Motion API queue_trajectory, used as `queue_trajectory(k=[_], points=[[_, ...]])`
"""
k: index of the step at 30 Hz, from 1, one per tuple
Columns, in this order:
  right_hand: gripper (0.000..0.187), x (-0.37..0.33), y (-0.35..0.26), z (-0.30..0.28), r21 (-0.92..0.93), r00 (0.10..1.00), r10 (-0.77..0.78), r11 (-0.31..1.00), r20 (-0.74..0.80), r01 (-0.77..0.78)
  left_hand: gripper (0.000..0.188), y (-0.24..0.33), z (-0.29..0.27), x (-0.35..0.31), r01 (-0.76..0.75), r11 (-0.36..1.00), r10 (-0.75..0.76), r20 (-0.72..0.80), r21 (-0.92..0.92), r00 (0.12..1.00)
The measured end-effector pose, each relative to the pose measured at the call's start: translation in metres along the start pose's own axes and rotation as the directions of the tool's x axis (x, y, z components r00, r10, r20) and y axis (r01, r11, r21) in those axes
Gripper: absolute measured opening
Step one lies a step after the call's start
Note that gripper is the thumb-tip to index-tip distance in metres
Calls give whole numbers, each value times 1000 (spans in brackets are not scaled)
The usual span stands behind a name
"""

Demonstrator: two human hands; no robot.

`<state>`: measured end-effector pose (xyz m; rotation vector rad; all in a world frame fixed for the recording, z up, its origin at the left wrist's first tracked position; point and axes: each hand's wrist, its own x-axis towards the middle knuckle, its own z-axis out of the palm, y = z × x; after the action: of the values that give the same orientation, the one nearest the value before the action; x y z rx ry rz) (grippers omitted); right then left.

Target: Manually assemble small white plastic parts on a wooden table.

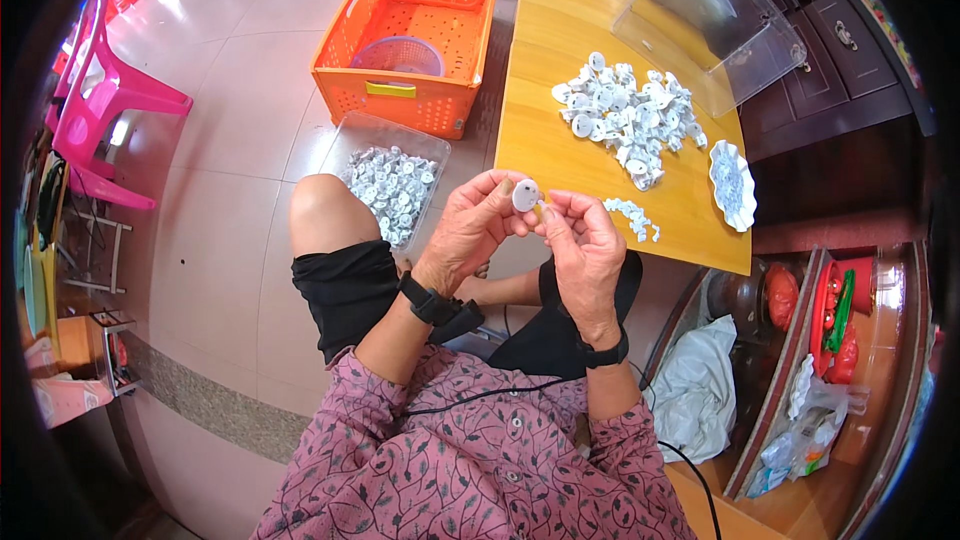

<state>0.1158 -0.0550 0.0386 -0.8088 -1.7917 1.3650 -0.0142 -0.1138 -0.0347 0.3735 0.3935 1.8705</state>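
Between the thumb and fingers of my left hand (468, 225) is a round white plastic part (525, 195), its disc face turned up. My right hand (583, 245) meets it from the right, fingertips pinched at the part's edge around a tiny piece, partly hidden, with a yellowish spot beside it. Both hands are above my lap at the table's near edge. On the yellow wooden table (540, 70) lie a heap of white plastic parts (630, 120) and, closer to me, a small cluster of tiny white pieces (635, 218). A wavy-rimmed white dish (741, 222) holds small clear pieces.
A clear tray (435, 148) full of similar white parts sits on the floor by my knee. Behind it stands an orange crate (400, 110) with a purple basket (400, 55). A clear bin (735, 80) is on the table; a pink chair (120, 110) is left, shelves right.
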Motion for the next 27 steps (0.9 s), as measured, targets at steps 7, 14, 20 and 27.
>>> queue_trajectory(k=[7, 14, 20, 27], points=[[13, 1, 6, 0, -45, 999, -40, 998, 17, 41, 24, -3, -2, 0, -11, 1000, 11, 6, -8, 1000], [21, 1, 6, -1, -79, 1000, 4, 997, -8, -5, 24, -5, -2, 0, -3, 1000, 3, -11, 0, 1000], [21, 3, 7, 0, -64, 1000, -10, 998, 13, 11, 24, -6, -3, 1, -4, 1000, 4, -5, 6, 1000], [20, 4, 0, 1, -132, 1000, -5, 991, 17, 7, 24, -8, -4, 1, -3, 999, 4, -21, 43, 1000]])
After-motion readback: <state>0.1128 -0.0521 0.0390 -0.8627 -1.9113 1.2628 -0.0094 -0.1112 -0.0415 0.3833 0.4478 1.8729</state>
